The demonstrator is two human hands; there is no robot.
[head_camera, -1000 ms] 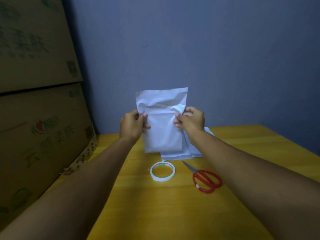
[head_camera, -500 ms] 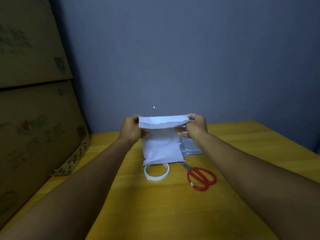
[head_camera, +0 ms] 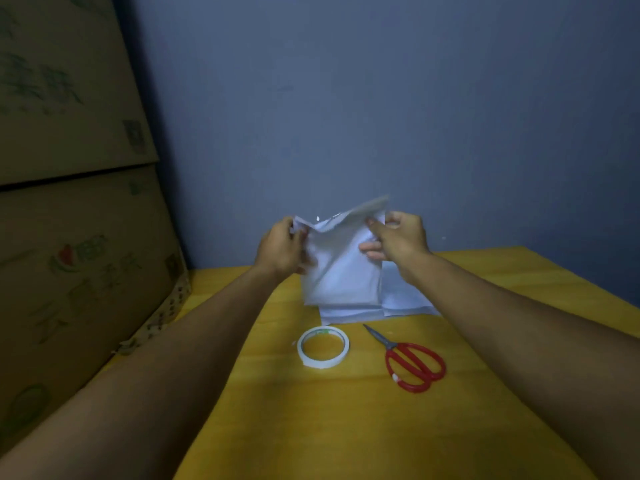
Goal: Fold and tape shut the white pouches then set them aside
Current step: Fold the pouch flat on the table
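A white pouch (head_camera: 341, 271) stands upright above the yellow table, its top flap bent over toward me and blurred. My left hand (head_camera: 282, 249) grips the pouch's upper left corner. My right hand (head_camera: 398, 239) pinches the upper right corner, thumb on the front. More white pouches (head_camera: 398, 304) lie flat on the table behind and to the right of the held one. A white tape roll (head_camera: 323, 347) lies flat in front of the pouches. Red-handled scissors (head_camera: 412, 363) lie to the right of the roll, blades pointing toward the pouches.
Stacked cardboard boxes (head_camera: 69, 202) fill the left side and meet the yellow table (head_camera: 346, 427) along its left edge. A blue-grey wall (head_camera: 381, 116) closes the back. The table's right edge (head_camera: 588, 296) runs diagonally.
The pouch's top, upright a second ago, has been folded down toward me. Both hands shifted up to the folded edge, and the right corner now rises.
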